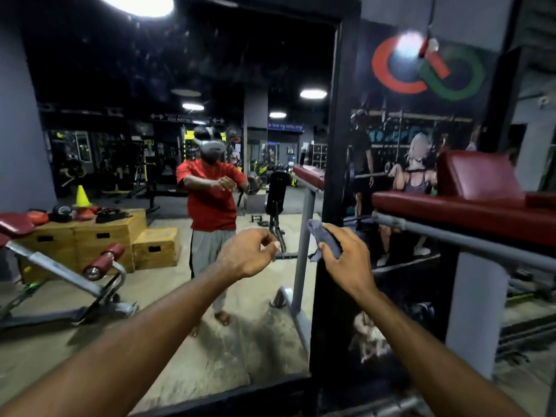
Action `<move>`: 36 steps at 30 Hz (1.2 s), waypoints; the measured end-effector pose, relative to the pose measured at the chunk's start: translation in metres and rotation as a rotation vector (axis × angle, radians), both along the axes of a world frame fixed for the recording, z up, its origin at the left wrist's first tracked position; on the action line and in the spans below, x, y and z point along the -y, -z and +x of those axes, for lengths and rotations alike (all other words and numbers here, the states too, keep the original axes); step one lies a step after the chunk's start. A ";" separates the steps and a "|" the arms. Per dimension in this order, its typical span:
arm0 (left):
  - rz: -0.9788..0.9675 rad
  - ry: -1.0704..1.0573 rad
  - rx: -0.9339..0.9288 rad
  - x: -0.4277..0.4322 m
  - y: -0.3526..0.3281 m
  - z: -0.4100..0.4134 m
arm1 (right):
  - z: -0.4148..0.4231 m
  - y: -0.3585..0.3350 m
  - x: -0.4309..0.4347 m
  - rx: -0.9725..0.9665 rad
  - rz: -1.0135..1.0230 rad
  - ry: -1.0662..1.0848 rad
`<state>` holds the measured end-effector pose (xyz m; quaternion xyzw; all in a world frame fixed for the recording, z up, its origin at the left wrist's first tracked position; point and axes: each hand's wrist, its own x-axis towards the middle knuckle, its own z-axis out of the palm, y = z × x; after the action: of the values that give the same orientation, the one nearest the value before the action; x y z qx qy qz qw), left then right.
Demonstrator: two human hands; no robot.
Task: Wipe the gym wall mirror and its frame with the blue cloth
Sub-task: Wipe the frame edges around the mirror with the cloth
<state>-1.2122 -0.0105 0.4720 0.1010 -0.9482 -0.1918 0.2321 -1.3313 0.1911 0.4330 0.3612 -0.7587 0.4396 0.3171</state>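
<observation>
Right hand (346,257) grips the cloth (326,240), fingers curled round it. The cloth is bunched and is held in front of the right upright of the black frame (332,152); contact between cloth and frame cannot be determined. Left hand (248,254) is raised before the mirror (120,85), fingers loosely curled, holding nothing.

Room: the mirror reflects a gym floor, stacked wooden boxes (99,233), a yellow cone (81,195) and a person in a red shirt (210,200). Right of the frame, a poster (415,145) covers the wall. A red padded bench (469,206) on grey tubing stands near the right hand.

Limits of view: fingers hide part of the cloth. The mirror's left side is cut off. The lower poster is dark and blurred. Smears on the upper glass are faint.
</observation>
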 end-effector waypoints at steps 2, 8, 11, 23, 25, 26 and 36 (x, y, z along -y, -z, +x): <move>-0.195 -0.016 -0.058 -0.012 -0.036 -0.023 | -0.021 -0.034 -0.002 -0.043 -0.071 0.026; -0.376 0.038 -0.231 -0.013 -0.134 -0.092 | -0.094 -0.135 0.007 -0.175 -0.140 0.072; -0.471 0.016 -0.292 0.001 -0.178 -0.136 | -0.140 -0.183 0.018 -0.231 -0.174 0.095; -0.795 -0.029 -0.472 0.080 -0.343 -0.318 | -0.314 -0.356 0.060 -0.535 -0.234 0.193; -0.832 -0.042 -0.490 0.085 -0.368 -0.342 | -0.337 -0.378 0.064 -0.551 -0.232 0.209; -0.854 -0.050 -0.511 0.086 -0.381 -0.356 | -0.353 -0.392 0.067 -0.563 -0.243 0.214; -0.978 -0.163 -0.735 0.075 -0.492 -0.456 | -0.480 -0.518 0.100 -0.689 -0.282 0.209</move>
<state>-1.6686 -0.0856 0.9635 -0.0176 -0.7736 0.2613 0.5770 -1.8116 0.0916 0.9505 0.3614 -0.5726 0.3577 0.6431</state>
